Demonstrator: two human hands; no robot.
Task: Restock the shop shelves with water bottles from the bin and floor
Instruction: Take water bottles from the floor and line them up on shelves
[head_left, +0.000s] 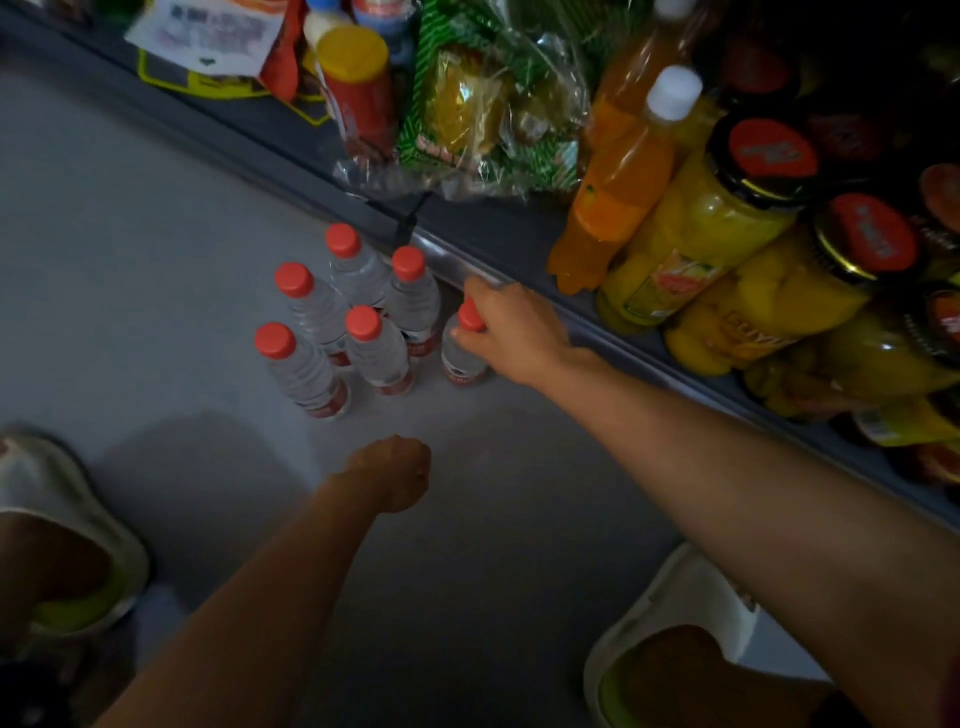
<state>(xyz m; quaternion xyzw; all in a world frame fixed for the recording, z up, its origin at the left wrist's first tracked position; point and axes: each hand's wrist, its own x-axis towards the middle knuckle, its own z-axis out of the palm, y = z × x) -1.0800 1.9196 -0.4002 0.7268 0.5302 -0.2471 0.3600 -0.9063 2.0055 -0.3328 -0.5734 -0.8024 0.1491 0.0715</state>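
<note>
Six red-capped water bottles (332, 322) are standing mid-frame on the grey floor (130, 260); the right hand (511, 325) is gripping one bottle's cap (470, 316) (beside the shelf edge (519, 249)); the left hand (397, 473) is hanging curled, holding nothing.

We can read almost no text here. On the label of one jar of yellow fruit (769, 317) on the shelf we make out pale capital letters that look like "FUYU", and the rest of the word is lost in the blur. The green snack packet (488, 104) has red and white letters near its lower edge, maybe "Sun", but we are not sure. The red lids (774, 150) of the jars carry a printed word, too blurred to read. The white paper sign (218, 31) at the top has dark printed lines, not legible. The red labels of the water bottles (363, 322) show no readable text
</note>
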